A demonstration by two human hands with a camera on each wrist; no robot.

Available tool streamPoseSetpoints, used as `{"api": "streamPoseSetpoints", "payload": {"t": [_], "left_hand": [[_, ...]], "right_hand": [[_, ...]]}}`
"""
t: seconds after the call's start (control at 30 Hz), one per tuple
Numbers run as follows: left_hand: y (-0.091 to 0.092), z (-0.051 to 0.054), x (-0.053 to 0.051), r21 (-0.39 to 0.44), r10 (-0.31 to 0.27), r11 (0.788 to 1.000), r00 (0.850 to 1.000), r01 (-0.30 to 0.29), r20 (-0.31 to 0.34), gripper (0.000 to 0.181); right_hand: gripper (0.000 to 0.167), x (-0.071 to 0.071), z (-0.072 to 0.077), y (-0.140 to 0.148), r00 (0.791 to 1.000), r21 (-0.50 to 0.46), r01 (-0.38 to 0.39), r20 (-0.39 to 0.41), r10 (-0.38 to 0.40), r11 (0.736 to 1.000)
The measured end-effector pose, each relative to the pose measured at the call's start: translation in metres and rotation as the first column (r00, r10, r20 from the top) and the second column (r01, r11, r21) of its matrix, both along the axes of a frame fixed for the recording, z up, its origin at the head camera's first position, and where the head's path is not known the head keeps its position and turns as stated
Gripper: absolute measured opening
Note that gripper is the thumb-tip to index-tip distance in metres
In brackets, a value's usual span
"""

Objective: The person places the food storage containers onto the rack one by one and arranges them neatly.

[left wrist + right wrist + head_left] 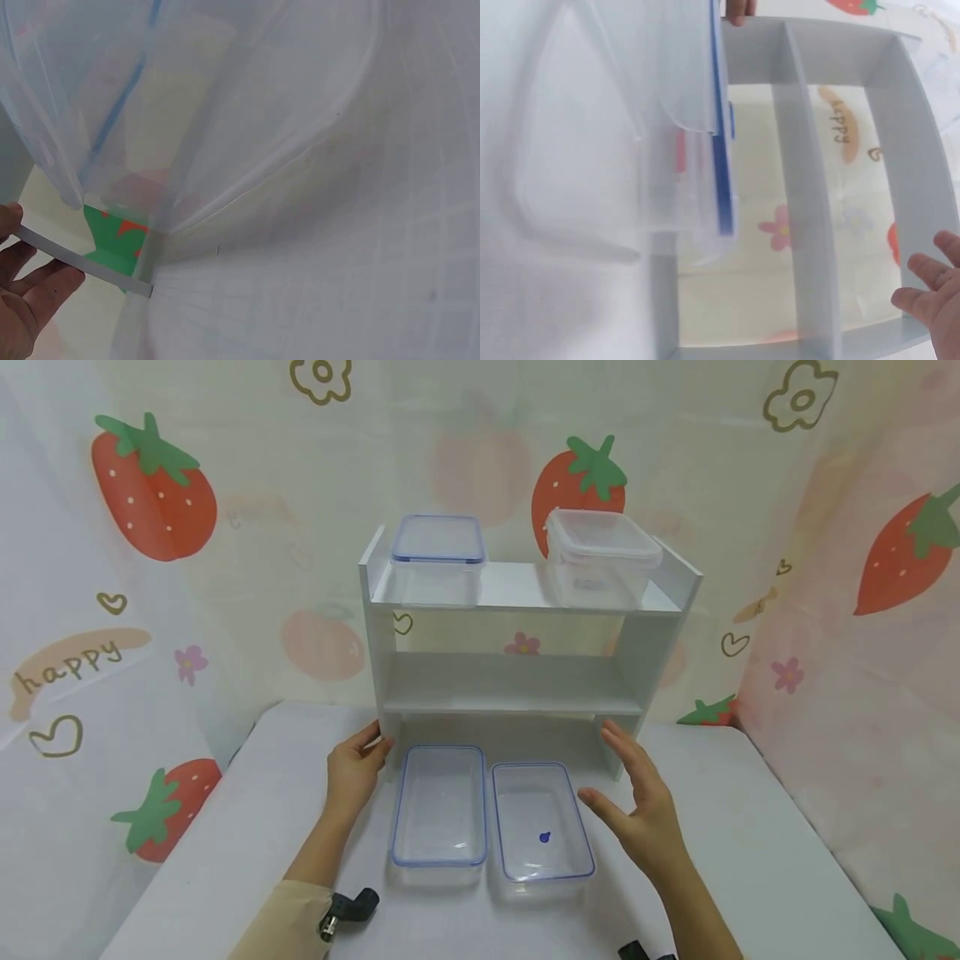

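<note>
A small white shelf rack stands on the table. My left hand pinches the lower front edge of its left side panel; in the left wrist view the thumb and fingers lie on opposite sides of that panel edge. My right hand is beside the lower right side panel, thumb and fingers spread, holding nothing. Between the hands, in front of the rack, sit two clear plastic food containers with blue rims, a left one and a right one with a small blue mark.
On the rack's top shelf stand a clear container with a blue-edged lid and a clear one with a whitish lid. Behind the white table hangs a strawberry-print cloth.
</note>
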State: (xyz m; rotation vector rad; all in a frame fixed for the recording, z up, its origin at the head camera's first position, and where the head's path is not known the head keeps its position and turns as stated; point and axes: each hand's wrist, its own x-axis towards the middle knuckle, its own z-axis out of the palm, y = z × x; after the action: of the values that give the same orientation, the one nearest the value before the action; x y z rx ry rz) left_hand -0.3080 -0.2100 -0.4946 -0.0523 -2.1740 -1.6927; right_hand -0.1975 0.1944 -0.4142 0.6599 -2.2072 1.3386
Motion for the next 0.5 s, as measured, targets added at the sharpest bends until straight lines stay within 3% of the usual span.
{"api": "streamPoseSetpoints", "payload": {"t": [0.5], "left_hand": [[0.0, -0.001, -0.001, -0.031, 0.012, 0.999, 1.0, -0.013, -0.019, 0.044]], "right_hand": [[0.085, 0.007, -0.028, 0.0, 0.999, 0.014, -0.044, 0.021, 0.044, 0.999]]}}
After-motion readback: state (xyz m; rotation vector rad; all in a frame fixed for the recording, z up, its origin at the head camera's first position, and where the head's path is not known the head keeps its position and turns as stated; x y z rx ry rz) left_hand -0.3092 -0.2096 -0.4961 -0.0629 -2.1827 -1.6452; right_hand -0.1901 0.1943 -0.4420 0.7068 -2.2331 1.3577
